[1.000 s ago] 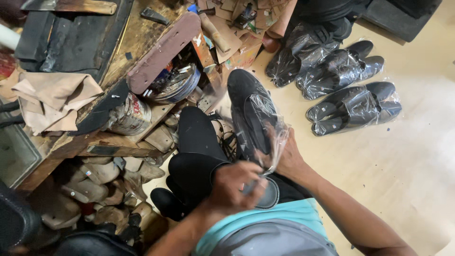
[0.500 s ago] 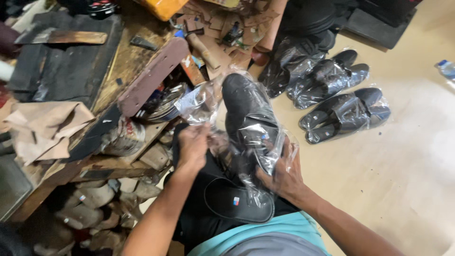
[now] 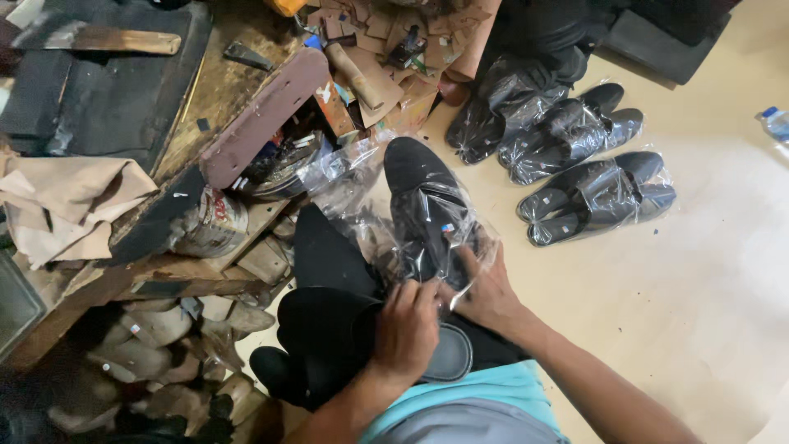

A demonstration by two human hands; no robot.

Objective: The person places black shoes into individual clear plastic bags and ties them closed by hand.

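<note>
Nearest to me, the left hand was clenched on the open edge of a clear bag, its knuckles over the heel of a black shoe; the right hand gripped the same edge from the other side, fingers spread on the plastic. The shoe lay sole-down across my lap, toe pointing away, mostly inside the bag; a small red-and-blue tag sat on its upper near the opening; under the hands a second dark shoe showed its rounded end, outside the bag as far as I could tell.

To my left stood a worn wooden bench; a dented tin with a pale printed label rested on its lower shelf, partly under a black sheet; a long maroon strip leaned along the bench edge; crumpled tan paper lay further left; below the bench pale shoe lasts were heaped in shadow.

Further off on the tan floor, three bagged pairs of black shoes lay side by side, each in glossy clear plastic, toes toward the right; a small bottle with a blue cap lay at the right edge; beyond the bench, scraps of brown card were piled up.
</note>
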